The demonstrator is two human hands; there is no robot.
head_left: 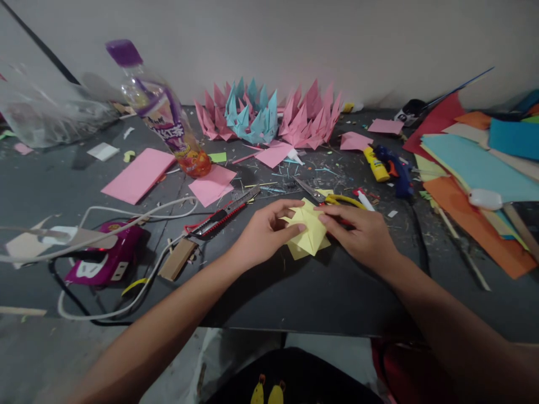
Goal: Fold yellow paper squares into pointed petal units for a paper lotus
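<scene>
Between my two hands is a folded piece of yellow origami paper (pixel 310 230), its creased flaps forming a diamond over a flat layer. My left hand (pixel 269 230) grips its left side, thumb on top and fingers behind. On the right side, my right hand (pixel 357 230) pinches the upper right edge between thumb and fingers. Just beyond the paper lie scissors (pixel 343 201) with yellow handles, blades pointing up and left. A red and black utility knife (pixel 223 215) rests left of my left hand.
Pink origami (pixel 311 120) and blue origami (pixel 252 115) stand near the wall. A drink bottle (pixel 168 120), pink sheets (pixel 138 175) and a purple power strip (pixel 107 255) with cables lie left. Right are a blue glue gun (pixel 398 171), a yellow glue stick (pixel 376 164) and coloured paper (pixel 488 163).
</scene>
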